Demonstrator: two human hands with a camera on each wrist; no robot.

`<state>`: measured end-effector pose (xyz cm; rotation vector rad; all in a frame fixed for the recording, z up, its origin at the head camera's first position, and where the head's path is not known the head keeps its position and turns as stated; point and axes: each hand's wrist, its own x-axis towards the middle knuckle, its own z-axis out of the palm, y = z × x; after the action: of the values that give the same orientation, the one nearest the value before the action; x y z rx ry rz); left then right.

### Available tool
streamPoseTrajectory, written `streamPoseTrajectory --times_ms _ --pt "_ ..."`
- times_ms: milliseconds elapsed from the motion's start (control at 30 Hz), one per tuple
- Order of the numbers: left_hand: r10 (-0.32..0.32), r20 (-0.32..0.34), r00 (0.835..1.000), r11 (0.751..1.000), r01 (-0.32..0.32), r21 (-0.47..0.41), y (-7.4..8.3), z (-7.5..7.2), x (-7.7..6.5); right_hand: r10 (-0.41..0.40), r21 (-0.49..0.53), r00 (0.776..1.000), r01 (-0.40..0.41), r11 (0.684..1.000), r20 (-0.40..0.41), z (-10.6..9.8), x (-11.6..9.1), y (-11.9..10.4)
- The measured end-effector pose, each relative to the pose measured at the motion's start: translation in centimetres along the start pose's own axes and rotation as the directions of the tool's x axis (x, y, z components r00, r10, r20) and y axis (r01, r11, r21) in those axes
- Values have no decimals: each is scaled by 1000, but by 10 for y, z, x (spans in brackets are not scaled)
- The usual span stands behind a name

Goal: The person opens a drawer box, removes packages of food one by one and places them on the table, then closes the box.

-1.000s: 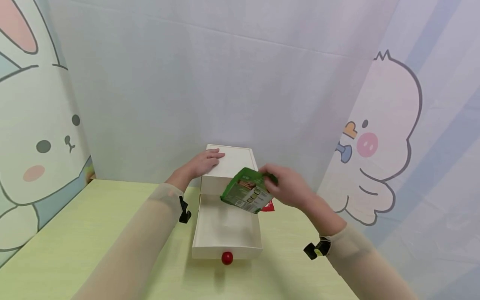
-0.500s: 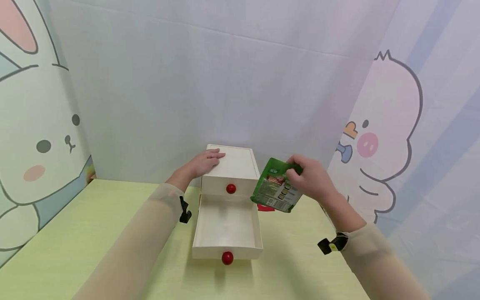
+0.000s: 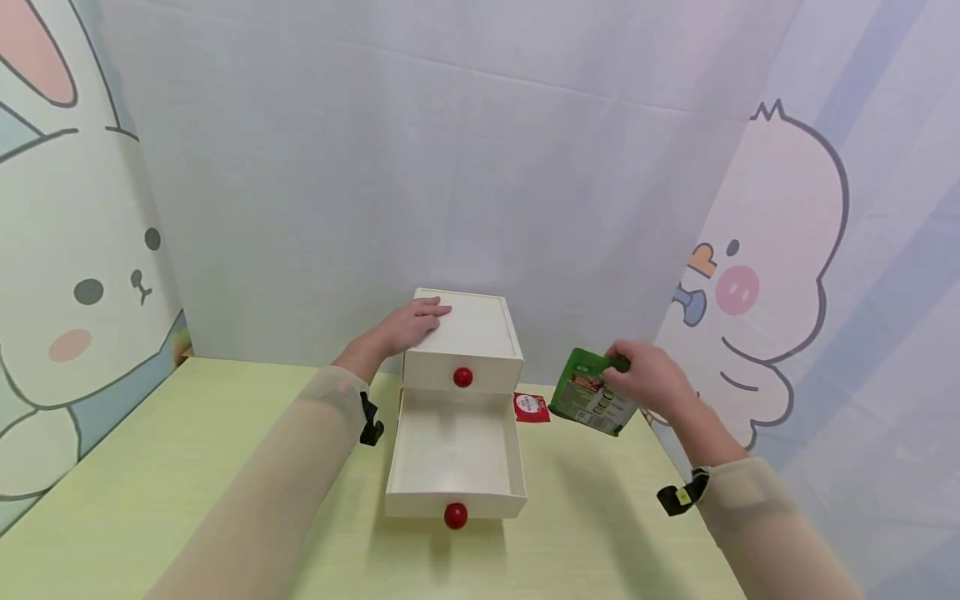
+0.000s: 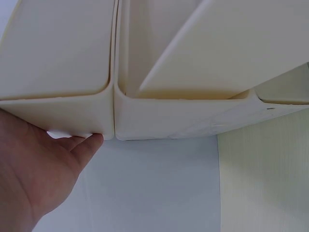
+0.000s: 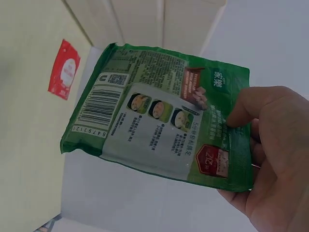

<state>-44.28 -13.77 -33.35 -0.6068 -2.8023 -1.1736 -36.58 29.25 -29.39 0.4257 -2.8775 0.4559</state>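
Observation:
My right hand [image 3: 651,379] pinches a green food packet [image 3: 592,392] by its top edge, holding it above the table right of the white drawer unit [image 3: 472,325]. In the right wrist view the packet [image 5: 154,118] shows its printed back, with a barcode and small pictures of bowls. My left hand [image 3: 408,325] rests flat on top of the drawer unit at its left side, fingers straight; in the left wrist view the hand [image 4: 43,164] lies along the unit's wall. The lower drawer [image 3: 457,454] is pulled out and nothing lies in it. The upper drawer [image 3: 431,371] is closed.
A small red packet [image 3: 532,407] lies on the pale green table [image 3: 225,442] just right of the unit. Red round knobs stick out from both drawer fronts, the lower knob [image 3: 455,516] nearest me. A pale curtain [image 3: 300,208] hangs behind.
My right hand has carried the green packet from over the lower drawer to the right, then down a little. The upper knob and the red packet have come into view. The left hand stays put.

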Motion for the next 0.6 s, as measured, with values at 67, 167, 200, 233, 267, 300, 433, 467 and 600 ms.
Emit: streamPoseTrajectory --times_ms 67,167,200,233,267,300,433,467,600 --pt "-4 1 1000 1000 4 -1 -1 0 0 28 -23 999 -27 999 39 6 1 9" --pt "-12 3 1000 1000 12 -9 -1 0 0 44 -59 996 -40 997 82 15 3 21" --pt "-13 3 1000 1000 13 -10 -1 0 0 47 -73 995 -40 997 90 19 3 24" --pt "-14 3 1000 1000 14 -11 0 0 0 44 -84 994 -36 996 97 22 3 27" --pt "-17 3 1000 1000 17 -15 0 0 0 37 -98 994 -27 995 99 26 3 30" --pt "-18 2 1000 1000 18 -21 0 0 0 23 -111 994 -12 994 102 30 2 33" --pt "-21 -2 1000 1000 21 -23 1 0 0 -26 -144 995 39 989 91 44 -1 42" --pt "-21 -2 1000 1000 21 -22 1 0 0 -38 -151 995 52 987 93 47 -1 44" --pt "-18 0 1000 1000 18 -8 1 0 0 -66 -165 991 85 983 115 58 -4 52"
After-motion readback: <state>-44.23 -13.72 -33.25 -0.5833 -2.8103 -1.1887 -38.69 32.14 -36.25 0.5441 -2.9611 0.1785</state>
